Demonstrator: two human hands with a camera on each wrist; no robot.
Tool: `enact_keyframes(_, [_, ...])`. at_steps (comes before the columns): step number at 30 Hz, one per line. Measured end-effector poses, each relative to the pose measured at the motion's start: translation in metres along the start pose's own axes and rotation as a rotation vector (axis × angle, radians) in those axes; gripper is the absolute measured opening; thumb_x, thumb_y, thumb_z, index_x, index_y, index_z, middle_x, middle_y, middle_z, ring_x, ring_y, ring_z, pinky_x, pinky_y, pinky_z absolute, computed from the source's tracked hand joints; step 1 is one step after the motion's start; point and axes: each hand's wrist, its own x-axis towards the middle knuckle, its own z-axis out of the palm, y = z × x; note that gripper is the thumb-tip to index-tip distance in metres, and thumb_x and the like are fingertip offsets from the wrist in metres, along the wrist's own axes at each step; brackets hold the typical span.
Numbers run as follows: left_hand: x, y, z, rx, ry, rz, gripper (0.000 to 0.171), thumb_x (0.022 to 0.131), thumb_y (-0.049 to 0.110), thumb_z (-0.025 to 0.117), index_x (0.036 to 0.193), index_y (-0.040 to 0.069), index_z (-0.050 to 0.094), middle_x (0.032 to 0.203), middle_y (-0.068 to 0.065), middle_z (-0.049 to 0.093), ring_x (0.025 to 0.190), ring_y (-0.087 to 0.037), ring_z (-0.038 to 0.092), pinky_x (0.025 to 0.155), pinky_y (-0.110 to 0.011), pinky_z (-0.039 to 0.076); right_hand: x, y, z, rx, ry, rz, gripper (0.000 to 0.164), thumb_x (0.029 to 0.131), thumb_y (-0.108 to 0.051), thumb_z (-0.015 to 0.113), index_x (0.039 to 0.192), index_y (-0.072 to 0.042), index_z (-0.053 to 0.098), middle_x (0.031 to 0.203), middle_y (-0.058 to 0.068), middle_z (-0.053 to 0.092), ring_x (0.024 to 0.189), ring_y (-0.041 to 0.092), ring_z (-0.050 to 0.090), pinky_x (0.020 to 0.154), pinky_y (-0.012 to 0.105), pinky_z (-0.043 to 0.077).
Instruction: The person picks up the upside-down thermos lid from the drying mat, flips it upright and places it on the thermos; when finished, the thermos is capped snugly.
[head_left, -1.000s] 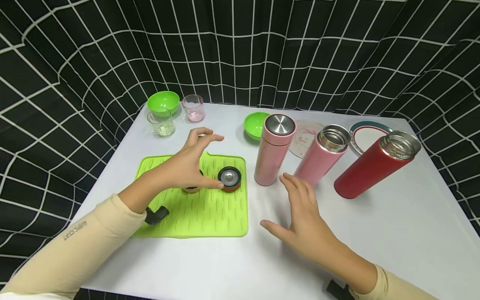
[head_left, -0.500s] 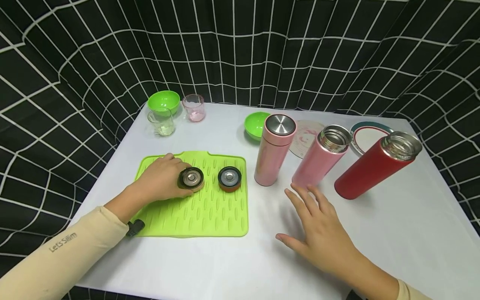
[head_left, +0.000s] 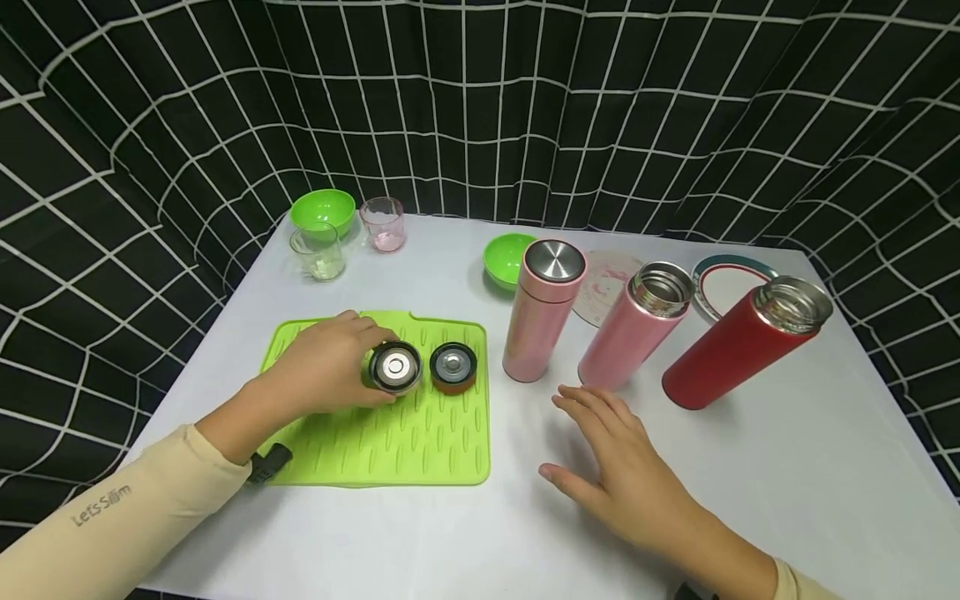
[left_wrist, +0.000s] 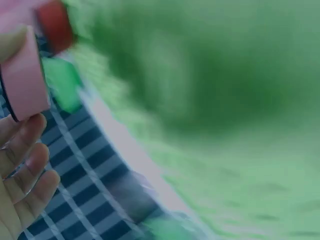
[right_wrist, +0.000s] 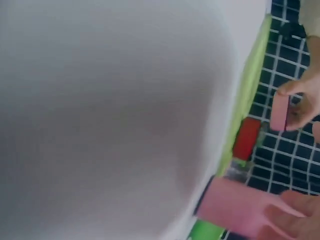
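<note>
My left hand (head_left: pixel 326 367) grips a pink bottle lid (left_wrist: pixel 26 82) by its sides and holds it over the green mat (head_left: pixel 420 442), its inner face up in the head view. In the right wrist view the lid hangs above the mat. Close by on the mat sits a red lid (head_left: pixel 453 368), its inner face up too. My right hand (head_left: pixel 615 467) has its fingers spread and holds nothing, fingertips near the base of an open pink thermos (head_left: pixel 633 337). Left of that stands a capped pink thermos (head_left: pixel 542 321); on the right stands an open red thermos (head_left: pixel 738 350).
Along the back left are a green bowl (head_left: pixel 322 205), a clear glass (head_left: pixel 318 257) and a pink glass (head_left: pixel 383 225). Another green bowl (head_left: pixel 504 260) is behind the capped thermos. A patterned round plate (head_left: pixel 600 287) and a teal-rimmed plate (head_left: pixel 731 279) lie behind the open bottles.
My left hand has come down from above the mat, taken hold of the pink lid and raised it. My right hand shifted a little right, then back left, fingers still spread.
</note>
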Motion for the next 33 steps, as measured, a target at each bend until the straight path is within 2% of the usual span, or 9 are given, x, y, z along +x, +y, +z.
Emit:
enact_keyframes(6, [0.012, 0.065, -0.014, -0.029, 0.024, 0.212, 0.068, 0.062, 0.048, 0.088, 0.117, 0.013, 0.066, 0.103, 0.005, 0.061, 0.096, -0.016, 0.053, 0.082, -0.034, 0.048, 0.012, -0.025, -0.001, 0.359, -0.139, 0.228, 0.061, 0.089, -0.053, 0.066, 0.139, -0.023, 0.048, 0.127, -0.010, 0.056, 0.113, 0.010, 0.054, 0.089, 0.037, 0.049])
enact_keyframes(10, [0.021, 0.103, -0.010, -0.079, 0.011, 0.353, 0.065, 0.063, 0.048, 0.087, 0.115, 0.016, 0.064, 0.102, 0.007, 0.059, 0.097, -0.014, 0.051, 0.083, -0.030, 0.047, 0.021, -0.034, -0.002, 0.671, -0.181, 0.334, 0.049, 0.092, -0.036, 0.069, 0.130, -0.009, 0.053, 0.109, 0.004, 0.064, 0.091, 0.021, 0.065, 0.078, 0.032, 0.053])
enact_keyframes(14, [0.027, 0.122, -0.007, -0.090, 0.013, 0.419, 0.061, 0.064, 0.046, 0.087, 0.113, 0.019, 0.063, 0.102, 0.009, 0.057, 0.094, -0.011, 0.050, 0.080, -0.027, 0.045, 0.024, -0.033, -0.003, 0.906, -0.176, 0.409, 0.040, 0.092, -0.021, 0.070, 0.117, 0.005, 0.053, 0.099, 0.014, 0.062, 0.082, 0.025, 0.066, 0.076, 0.033, 0.056])
enact_keyframes(18, [0.029, 0.124, -0.004, -0.098, 0.032, 0.417, 0.061, 0.066, 0.043, 0.086, 0.118, 0.020, 0.062, 0.105, 0.009, 0.056, 0.094, -0.011, 0.050, 0.078, -0.027, 0.045, 0.025, -0.031, -0.004, 0.963, -0.160, 0.435, 0.041, 0.091, -0.017, 0.071, 0.115, 0.009, 0.051, 0.096, 0.016, 0.060, 0.080, 0.024, 0.065, 0.075, 0.034, 0.057])
enact_keyframes(21, [0.031, 0.124, 0.000, -0.148, 0.007, 0.376, 0.074, 0.068, 0.047, 0.085, 0.129, 0.018, 0.056, 0.114, 0.006, 0.055, 0.104, -0.012, 0.051, 0.087, -0.030, 0.046, 0.022, -0.029, -0.007, 0.857, -0.100, 0.428, 0.038, 0.088, -0.020, 0.075, 0.113, 0.000, 0.054, 0.091, 0.012, 0.061, 0.074, 0.023, 0.065, 0.069, 0.032, 0.057])
enact_keyframes(24, [0.032, 0.122, 0.003, -0.264, -0.073, 0.273, 0.091, 0.067, 0.060, 0.082, 0.139, 0.018, 0.047, 0.118, 0.008, 0.054, 0.108, -0.010, 0.051, 0.089, -0.029, 0.046, 0.019, -0.027, -0.010, 0.639, 0.029, 0.270, 0.036, 0.083, -0.018, 0.080, 0.109, -0.011, 0.057, 0.089, 0.001, 0.063, 0.069, 0.016, 0.064, 0.065, 0.028, 0.054])
enact_keyframes(28, [0.034, 0.120, 0.006, -0.519, -0.172, 0.155, 0.093, 0.064, 0.066, 0.081, 0.139, 0.021, 0.049, 0.116, 0.016, 0.054, 0.103, -0.004, 0.051, 0.082, -0.027, 0.048, 0.021, -0.022, -0.013, 0.345, 0.298, -0.167, 0.026, 0.087, -0.018, 0.073, 0.107, -0.007, 0.060, 0.098, 0.000, 0.064, 0.081, 0.014, 0.064, 0.077, 0.021, 0.051])
enact_keyframes(30, [0.036, 0.121, 0.008, -0.668, -0.168, 0.163, 0.083, 0.066, 0.057, 0.085, 0.134, 0.021, 0.053, 0.117, 0.018, 0.056, 0.103, -0.005, 0.052, 0.082, -0.029, 0.050, 0.025, -0.021, -0.015, 0.232, 0.427, -0.376, 0.024, 0.092, -0.021, 0.066, 0.103, 0.000, 0.061, 0.101, 0.007, 0.063, 0.087, 0.019, 0.063, 0.085, 0.020, 0.050])
enact_keyframes(33, [0.039, 0.123, 0.010, -0.831, -0.087, 0.245, 0.071, 0.067, 0.042, 0.090, 0.127, 0.021, 0.059, 0.114, 0.018, 0.059, 0.103, -0.005, 0.054, 0.084, -0.034, 0.051, 0.032, -0.022, -0.018, 0.090, 0.594, -0.604, 0.025, 0.097, -0.023, 0.059, 0.093, 0.002, 0.062, 0.096, 0.016, 0.063, 0.083, 0.026, 0.063, 0.083, 0.023, 0.052])
